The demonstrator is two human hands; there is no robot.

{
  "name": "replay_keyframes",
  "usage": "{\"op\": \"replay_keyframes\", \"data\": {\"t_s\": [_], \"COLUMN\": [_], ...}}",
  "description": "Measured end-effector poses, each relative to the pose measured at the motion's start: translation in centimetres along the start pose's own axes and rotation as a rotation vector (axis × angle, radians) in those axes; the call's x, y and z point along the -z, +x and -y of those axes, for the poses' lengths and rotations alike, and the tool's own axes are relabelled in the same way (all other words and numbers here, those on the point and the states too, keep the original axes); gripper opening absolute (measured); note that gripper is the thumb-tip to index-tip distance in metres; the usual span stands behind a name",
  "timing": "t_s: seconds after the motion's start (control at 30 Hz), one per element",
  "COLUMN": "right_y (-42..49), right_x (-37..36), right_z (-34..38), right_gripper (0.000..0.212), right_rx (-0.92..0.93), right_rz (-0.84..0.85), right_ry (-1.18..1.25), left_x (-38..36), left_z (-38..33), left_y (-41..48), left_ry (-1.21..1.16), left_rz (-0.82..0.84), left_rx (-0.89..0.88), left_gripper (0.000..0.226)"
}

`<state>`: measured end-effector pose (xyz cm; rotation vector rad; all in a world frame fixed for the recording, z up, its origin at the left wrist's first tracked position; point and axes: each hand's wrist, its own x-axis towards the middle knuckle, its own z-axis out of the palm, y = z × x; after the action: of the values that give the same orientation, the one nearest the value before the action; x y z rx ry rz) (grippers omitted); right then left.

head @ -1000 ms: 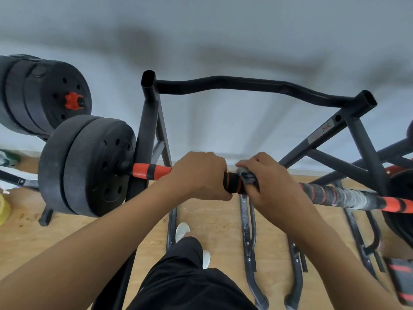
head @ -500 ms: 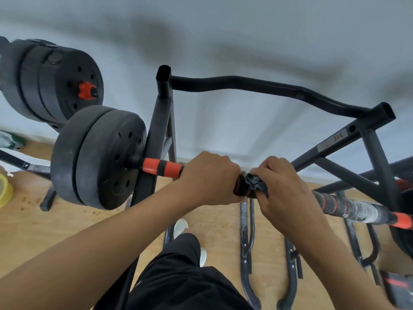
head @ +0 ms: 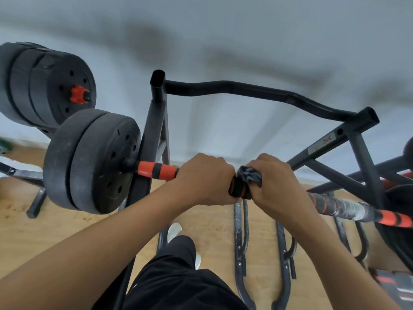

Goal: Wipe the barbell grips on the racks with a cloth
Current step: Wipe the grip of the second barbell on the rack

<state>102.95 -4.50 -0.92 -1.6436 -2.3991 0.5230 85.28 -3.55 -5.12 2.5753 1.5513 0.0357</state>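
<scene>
Gripping one barbell [head: 156,170]; two hands [head: 205,179] [head: 277,182]; cloth [head: 249,175]

Pale grey-white wall [head: 245,30] behind grip [head: 238,190], blurred shadows across it. Light wooden floor [head: 33,231] below, reddish specks leftward.

rack sticker [head: 321,143] | logo, perhaps "xk" | rest illegible

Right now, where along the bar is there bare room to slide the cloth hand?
On the bar, free: the taped stretch between the right hand and the far orange grip; a short orange grip between the left hand and the weight plates. Crowded: the middle, where both hands nearly meet at the cloth.
</scene>
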Motion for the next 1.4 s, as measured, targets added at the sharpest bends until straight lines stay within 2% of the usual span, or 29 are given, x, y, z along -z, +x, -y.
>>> {"op": "replay_keyframes", "data": {"t_s": [0.2,0.37,0.43,0.57,0.6,0.63,0.7,0.8,0.97,1.07,1.2,1.27,1.33,1.4], "right_y": [-2.1,-2.1,-2.0,0.1,0.8,1.3,1.7,0.9,-0.5,-1.4,-1.9,-2.1,-2.2,-1.6], "right_x": [-0.1,0.8,1.5,2.8,2.9,2.8,2.2,1.2,0.3,0.0,-0.6,-0.6,-0.3,0.1], "right_z": [0.4,0.0,-0.2,-0.4,-0.3,-0.2,0.0,0.2,0.1,0.4,0.9,0.9,0.4,0.1], "right_gripper": [0.026,0.031,0.030,0.011,0.005,0.008,0.026,0.029,0.017,0.002,0.017,0.027,0.032,0.031], "right_rx": [0.052,0.097,0.074,0.003,0.001,-0.003,-0.032,-0.094,-0.052,0.000,0.031,0.032,0.026,0.014], "right_rz": [-0.069,0.009,-0.017,-0.174,-0.153,-0.095,0.057,0.128,0.043,-0.008,-0.065,-0.050,-0.041,-0.055], "right_ry": [-0.054,-0.030,0.009,0.059,0.036,0.004,-0.015,0.027,-0.025,-0.096,-0.156,-0.144,-0.116,-0.055], "left_x": [0.4,0.6,0.7,-0.8,-1.4,-1.8,-2.1,-1.8,-0.5,0.3,1.2,1.5,1.4,0.4], "left_z": [0.3,0.6,0.7,-0.3,-0.7,-1.1,-1.4,-1.4,-1.2,-0.8,0.4,1.1,1.4,1.2], "left_y": [0.7,1.1,0.9,-0.5,-0.8,-1.0,-0.7,-0.1,0.6,1.4,3.0,3.3,2.9,2.0], "left_ry": [-0.096,-0.176,-0.149,0.090,0.137,0.163,0.188,0.176,0.088,0.027,-0.191,-0.316,-0.283,-0.063], "left_rz": [0.096,0.173,0.115,-0.174,-0.193,-0.202,-0.206,-0.138,-0.041,0.055,0.273,0.305,0.175,-0.068], "left_rx": [0.031,0.032,0.016,-0.066,-0.067,-0.048,0.011,0.061,0.085,0.097,0.092,0.073,0.015,-0.029], "left_gripper": [0.049,0.051,0.055,0.045,0.038,0.033,0.032,0.029,0.034,0.031,0.032,0.034,0.043,0.053]}}
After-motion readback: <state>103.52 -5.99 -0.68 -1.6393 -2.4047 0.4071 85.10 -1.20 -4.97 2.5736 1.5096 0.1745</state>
